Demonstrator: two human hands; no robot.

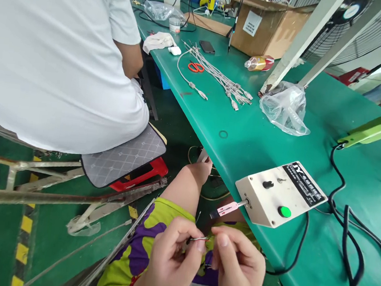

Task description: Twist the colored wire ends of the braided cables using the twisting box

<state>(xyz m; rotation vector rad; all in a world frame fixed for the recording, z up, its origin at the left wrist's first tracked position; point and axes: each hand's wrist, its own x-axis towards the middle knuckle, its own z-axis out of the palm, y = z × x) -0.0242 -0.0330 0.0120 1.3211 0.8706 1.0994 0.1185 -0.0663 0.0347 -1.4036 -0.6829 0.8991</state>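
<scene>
With our left hand (pixel 175 256) we pinch thin wires (pixel 199 238) between thumb and forefinger, above our lap. Our right hand (pixel 238 263) has its fingers curled near the wire ends; we cannot tell if it grips them. Just beyond the hands, a pink-sleeved shaft (pixel 227 209) sticks out from a white control box (pixel 274 196) on the green table (pixel 240 153). Farther away we see grey cables (pixel 220 76), orange scissors (pixel 196 67) and a seated person in white (pixel 63 55).
</scene>
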